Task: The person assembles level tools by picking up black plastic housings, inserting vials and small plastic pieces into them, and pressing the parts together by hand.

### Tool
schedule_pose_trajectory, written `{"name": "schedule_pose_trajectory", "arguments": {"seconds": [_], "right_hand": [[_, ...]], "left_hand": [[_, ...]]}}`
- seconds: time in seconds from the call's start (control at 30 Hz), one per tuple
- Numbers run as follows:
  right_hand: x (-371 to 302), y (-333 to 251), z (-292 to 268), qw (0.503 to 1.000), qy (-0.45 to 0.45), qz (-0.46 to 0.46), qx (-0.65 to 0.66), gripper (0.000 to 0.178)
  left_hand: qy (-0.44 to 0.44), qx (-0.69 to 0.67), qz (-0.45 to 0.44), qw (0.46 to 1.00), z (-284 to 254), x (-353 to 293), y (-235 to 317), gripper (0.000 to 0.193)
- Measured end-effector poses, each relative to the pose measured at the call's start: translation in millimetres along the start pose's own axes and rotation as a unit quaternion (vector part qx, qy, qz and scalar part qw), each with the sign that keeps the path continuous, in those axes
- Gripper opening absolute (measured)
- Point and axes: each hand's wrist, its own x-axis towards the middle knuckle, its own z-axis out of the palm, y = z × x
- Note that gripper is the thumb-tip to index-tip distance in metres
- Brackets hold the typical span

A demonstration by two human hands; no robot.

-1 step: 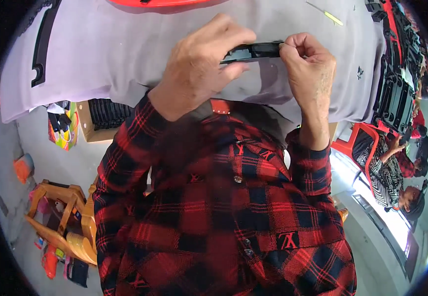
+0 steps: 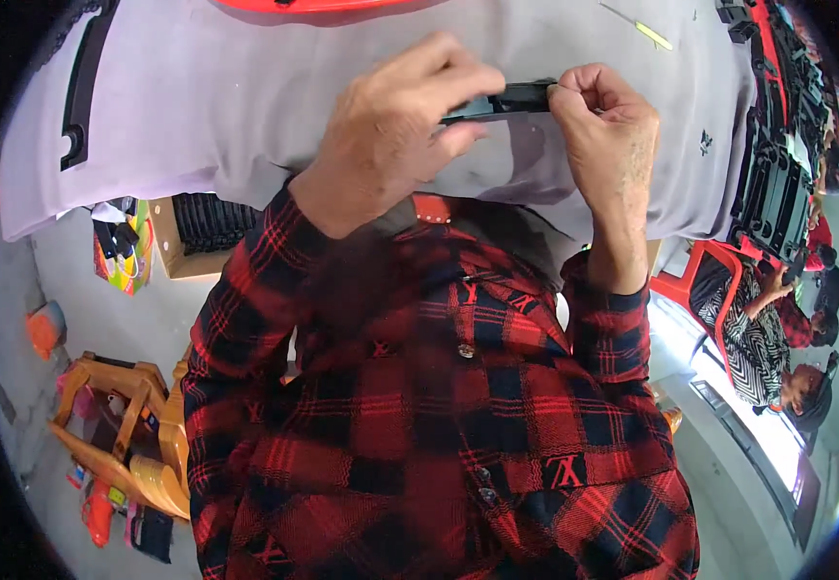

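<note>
A narrow black plastic strip [image 2: 524, 95] with a glossy recessed face is held level above the grey cloth. My right hand [image 2: 613, 121] pinches its right end between thumb and bent fingers. Around the left end curls my left hand [image 2: 405, 121], slightly blurred, its index finger over the upper edge and its thumb by the lower edge. That end of the strip is largely hidden behind the fingers.
Grey cloth [image 2: 216, 97] covers the table. A red object [image 2: 323, 5] lies at the far edge, a yellow-handled tool [image 2: 653, 36] at the far right, and a long black part [image 2: 81, 92] at left. A box [image 2: 209, 232] of black parts stands below; people sit at right.
My left hand has shifted slightly, and its fingers cover more of the strip's left part. The right hand stays where it was.
</note>
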Motion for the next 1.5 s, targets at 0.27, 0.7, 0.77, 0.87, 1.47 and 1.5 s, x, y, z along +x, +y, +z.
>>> {"name": "schedule_pose_trajectory", "arguments": {"seconds": [0.27, 0.7, 0.77, 0.87, 1.47, 1.5], "right_hand": [[6, -2, -5, 0.999, -0.037, 0.003, 0.013, 0.012], [-6, 7, -5, 0.981, -0.036, 0.067, 0.181, 0.012], [-8, 6, -1, 0.985, -0.021, 0.054, 0.163, 0.012], [-8, 10, 1, 0.993, 0.006, 0.034, 0.113, 0.012], [-10, 4, 5, 0.996, 0.021, 0.044, 0.071, 0.019], [-9, 4, 4, 0.996, 0.014, 0.050, 0.072, 0.019]], "left_hand": [[-0.011, 0.145, 0.053, 0.988, 7, -6, -1, 0.032], [-0.021, 0.209, 0.064, 0.976, 16, -8, 1, 0.026], [-0.016, 0.210, 0.066, 0.975, 16, -8, 1, 0.026], [-0.016, 0.212, 0.069, 0.975, 17, -8, 3, 0.028], [0.005, 0.122, 0.077, 0.989, 18, -12, -8, 0.029], [0.005, 0.123, 0.076, 0.990, 18, -12, -10, 0.029]]}}
